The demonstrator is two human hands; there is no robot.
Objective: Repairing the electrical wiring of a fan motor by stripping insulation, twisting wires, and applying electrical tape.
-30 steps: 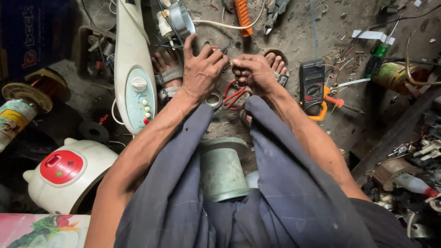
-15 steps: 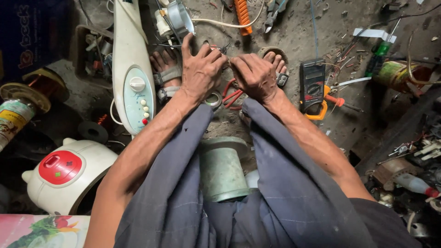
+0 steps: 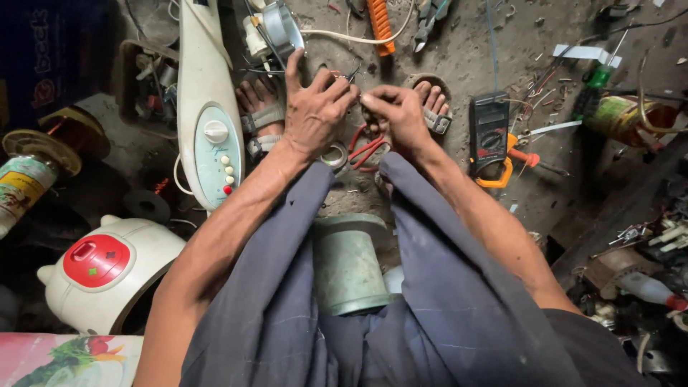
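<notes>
The left hand (image 3: pixel 314 111) and the right hand (image 3: pixel 400 118) are meeting fingertip to fingertip, both pinching closed on a thin wire (image 3: pixel 355 72) just above the red-handled pliers (image 3: pixel 364 147) lying between the two sandalled feet. Compared with the earlier frame, both hands are keeping the same pinch, barely shifting. One multimeter (image 3: pixel 489 129) is lying right of them, one white fan housing (image 3: pixel 211 107) left.

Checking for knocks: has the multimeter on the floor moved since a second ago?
No. The multimeter lies right of the right foot, as before.
</notes>
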